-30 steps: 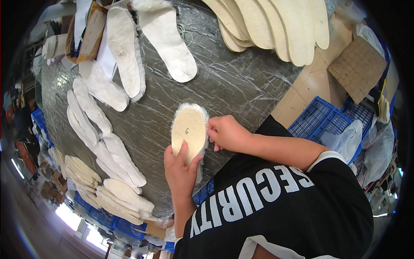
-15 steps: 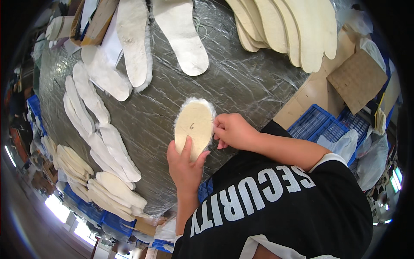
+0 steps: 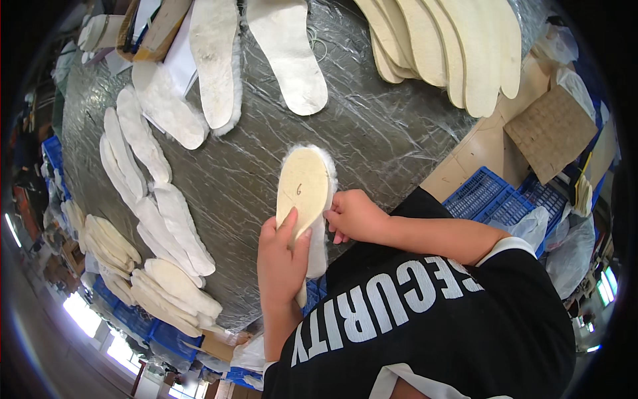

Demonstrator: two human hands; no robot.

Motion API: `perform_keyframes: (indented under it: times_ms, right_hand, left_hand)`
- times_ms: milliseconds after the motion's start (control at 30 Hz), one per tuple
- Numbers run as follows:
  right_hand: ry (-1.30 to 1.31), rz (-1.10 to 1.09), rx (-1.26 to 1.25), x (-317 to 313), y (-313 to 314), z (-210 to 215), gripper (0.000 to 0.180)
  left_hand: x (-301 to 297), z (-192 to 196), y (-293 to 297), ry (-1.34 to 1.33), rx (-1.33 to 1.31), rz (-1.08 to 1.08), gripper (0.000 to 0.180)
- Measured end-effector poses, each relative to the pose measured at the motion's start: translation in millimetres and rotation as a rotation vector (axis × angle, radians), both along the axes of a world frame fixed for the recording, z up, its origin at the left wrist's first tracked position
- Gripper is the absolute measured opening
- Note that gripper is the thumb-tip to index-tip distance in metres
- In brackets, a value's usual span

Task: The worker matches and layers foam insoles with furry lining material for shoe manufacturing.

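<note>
Left of the hands, rows of white fleecy insoles (image 3: pixel 143 193) lie overlapped along the plastic-wrapped bench (image 3: pixel 372 133), well clear of the work. The left hand (image 3: pixel 282 256) grips the near end of a beige insole (image 3: pixel 302 189), fingers curled up over its flat backing with the thumb alongside, so that hand is clamped on the piece. The insole rests on the bench straight ahead of the person, with white fleece showing as a fringe round its far and right edges.

Its long axis runs away from the body, leaning only a little to the right — the broad rounded toe points toward the far side of the bench, and the narrow heel sits under the left palm. The smooth backing faces up.

The right hand (image 3: pixel 355 216) sits just right of the insole at its middle, fingers bent in against the fleecy edge; whether it pinches the fringe or only presses on it I cannot tell.

To do this well, I'd judge the left hand should keep the heel pinned flat so the piece cannot swivel, while the right works along the edge in short stretches, keeping backing and fleece squarely aligned.

Beyond the right hand, a fan of plain beige insoles (image 3: pixel 452 46) lies far off.
</note>
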State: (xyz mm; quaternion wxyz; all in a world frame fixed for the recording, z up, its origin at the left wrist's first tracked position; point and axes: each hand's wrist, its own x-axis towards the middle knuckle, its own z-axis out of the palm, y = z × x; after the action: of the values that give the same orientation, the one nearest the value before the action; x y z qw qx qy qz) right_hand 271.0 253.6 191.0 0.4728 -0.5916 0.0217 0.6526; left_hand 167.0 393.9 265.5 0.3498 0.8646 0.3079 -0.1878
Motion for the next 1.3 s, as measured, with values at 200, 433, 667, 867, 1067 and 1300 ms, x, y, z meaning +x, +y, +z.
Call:
perform_keyframes:
  times_ms: [200, 433, 667, 867, 1067, 1300]
  right_hand:
    - [-0.048, 0.032, -0.005, 2, -1, 2, 0.019]
    - [-1.289, 0.396, 0.693, -3, -24, 8, 0.014]
    - [-1.587, 0.726, 0.662, -21, -16, -2, 0.033]
    - [-1.704, 0.927, 0.588, -21, -19, 3, 0.044]
    - [-1.697, 0.97, 0.58, -23, -21, 3, 0.045]
    - [-1.628, 1.026, 0.6, -25, -24, 3, 0.038]
  left_hand:
    - [12, 11, 8, 0.045, -0.168, 0.076, 0.035]
    - [22, 16, 7, 0.061, 0.029, -0.11, 0.038]
    - [25, 12, 1, 0.075, 0.023, -0.117, 0.039]
    - [46, 35, 11, 0.181, -0.098, 0.004, 0.029]
    - [60, 50, 22, 0.226, -0.036, 0.028, 0.027]
    - [63, 44, -7, 0.128, 0.228, -0.172, 0.028]
